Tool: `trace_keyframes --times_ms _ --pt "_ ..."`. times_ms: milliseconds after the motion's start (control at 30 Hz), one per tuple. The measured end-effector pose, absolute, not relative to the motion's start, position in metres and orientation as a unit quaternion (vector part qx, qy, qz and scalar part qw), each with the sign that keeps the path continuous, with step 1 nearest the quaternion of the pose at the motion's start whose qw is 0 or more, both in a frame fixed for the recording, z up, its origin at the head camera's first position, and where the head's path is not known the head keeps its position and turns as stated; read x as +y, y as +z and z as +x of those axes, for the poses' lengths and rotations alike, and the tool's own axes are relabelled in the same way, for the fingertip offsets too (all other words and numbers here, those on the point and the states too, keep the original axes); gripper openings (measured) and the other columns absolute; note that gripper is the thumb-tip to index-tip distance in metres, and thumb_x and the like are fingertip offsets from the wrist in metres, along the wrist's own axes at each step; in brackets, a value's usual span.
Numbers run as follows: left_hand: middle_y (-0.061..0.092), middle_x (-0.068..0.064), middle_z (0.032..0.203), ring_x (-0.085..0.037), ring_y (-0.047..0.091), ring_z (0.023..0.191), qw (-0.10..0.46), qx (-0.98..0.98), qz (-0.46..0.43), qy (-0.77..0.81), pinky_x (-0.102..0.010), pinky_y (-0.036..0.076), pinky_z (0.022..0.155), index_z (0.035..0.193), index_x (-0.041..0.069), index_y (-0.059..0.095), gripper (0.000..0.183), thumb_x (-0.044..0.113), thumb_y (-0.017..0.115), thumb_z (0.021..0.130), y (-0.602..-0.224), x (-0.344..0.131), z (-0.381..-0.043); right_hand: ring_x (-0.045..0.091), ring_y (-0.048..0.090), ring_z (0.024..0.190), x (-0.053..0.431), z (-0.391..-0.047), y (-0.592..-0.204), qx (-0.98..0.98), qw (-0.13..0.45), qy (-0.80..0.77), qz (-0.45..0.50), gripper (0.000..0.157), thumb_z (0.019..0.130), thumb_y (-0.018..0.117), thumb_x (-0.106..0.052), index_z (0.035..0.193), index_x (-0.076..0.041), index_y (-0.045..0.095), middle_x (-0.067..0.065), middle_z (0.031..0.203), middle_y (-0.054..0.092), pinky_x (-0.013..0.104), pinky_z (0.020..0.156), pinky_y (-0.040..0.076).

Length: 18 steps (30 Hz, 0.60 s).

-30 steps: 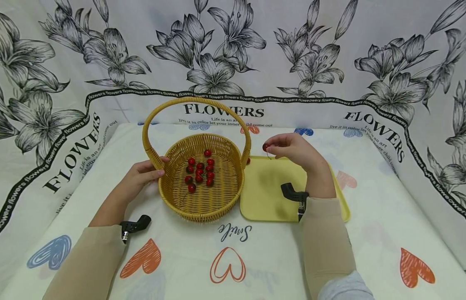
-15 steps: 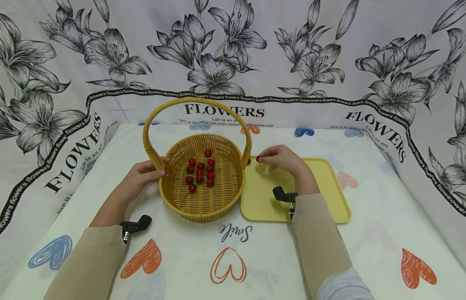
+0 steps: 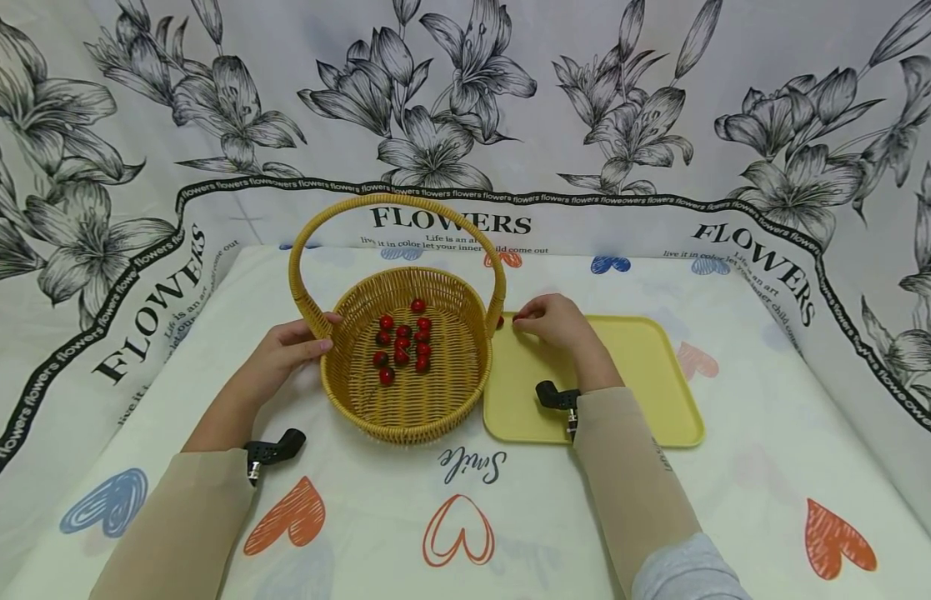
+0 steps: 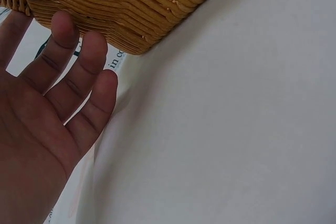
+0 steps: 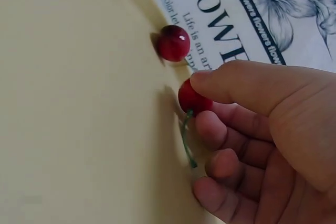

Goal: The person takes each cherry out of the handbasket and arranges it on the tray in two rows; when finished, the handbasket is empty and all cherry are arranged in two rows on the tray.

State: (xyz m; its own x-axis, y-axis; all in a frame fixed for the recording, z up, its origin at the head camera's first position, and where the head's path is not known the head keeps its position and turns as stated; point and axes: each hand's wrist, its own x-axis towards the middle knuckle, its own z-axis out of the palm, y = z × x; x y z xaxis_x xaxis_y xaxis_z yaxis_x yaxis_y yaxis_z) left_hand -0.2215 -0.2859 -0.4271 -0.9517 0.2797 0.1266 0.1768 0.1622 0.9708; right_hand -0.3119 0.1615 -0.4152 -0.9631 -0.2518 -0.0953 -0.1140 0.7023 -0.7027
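A round wicker basket [image 3: 408, 432] with a tall arched handle [image 3: 397, 200] stands at the middle of the table, several red cherries [image 3: 401, 343] on its floor. My left hand [image 3: 285, 354] pinches its left side at the handle's foot; the left wrist view has the other fingers [image 4: 94, 51] loosely spread under the woven wall. My right hand [image 3: 558, 323] is over the back left of the yellow tray [image 3: 660, 375]. In the right wrist view it pinches a cherry [image 5: 191, 98] with a green stem between thumb and fingers. A second cherry [image 5: 174, 44] lies beside it at the tray's edge.
The tray stands against the basket's right side. A white tablecloth [image 3: 540, 525] with printed hearts covers the table, and a flower-printed cloth [image 3: 510, 125] rises behind it. Each wrist wears a black camera mount [image 3: 558, 395].
My right hand has moved left and down with the cherry, from above the tray's back edge to its back left corner. My left hand and the basket stay in place.
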Motion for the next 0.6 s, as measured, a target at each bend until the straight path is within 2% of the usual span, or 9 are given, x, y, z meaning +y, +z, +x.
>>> trace_keyframes --times_ms 133,333,600 --pt "0.065 -0.001 0.132 -0.013 0.055 0.121 0.041 0.761 0.151 0.63 -0.021 0.046 0.094 0.138 -0.003 0.059 0.037 0.01 0.06 0.103 -0.4273 -0.2853 -0.2217 0.024 0.059 0.095 0.1602 -0.3116 -0.4167 0.926 0.08 -0.358 -0.089 0.025 0.095 0.074 -0.028 0.11 -0.008 0.075 0.007 0.103 0.069 0.04 0.088 0.047" --pt "0.066 -0.003 0.131 -0.013 0.057 0.117 0.037 0.766 0.149 0.625 -0.022 0.047 0.091 0.137 -0.002 0.06 0.037 0.011 0.061 0.102 -0.4271 -0.2841 -0.2221 0.024 0.056 0.088 0.1594 -0.3115 -0.4166 0.934 0.061 -0.341 -0.086 0.022 0.094 0.077 -0.026 0.106 -0.008 0.074 0.008 0.097 0.066 0.038 0.081 0.046" --pt "0.066 -0.002 0.131 -0.012 0.057 0.116 0.037 0.766 0.146 0.625 -0.022 0.048 0.09 0.137 -0.003 0.059 0.037 0.011 0.061 0.102 -0.4282 -0.2851 -0.2222 0.024 0.057 0.084 0.1603 -0.3129 -0.4174 0.934 0.061 -0.34 -0.092 0.023 0.093 0.079 -0.022 0.109 -0.008 0.073 0.008 0.095 0.066 0.037 0.078 0.046"
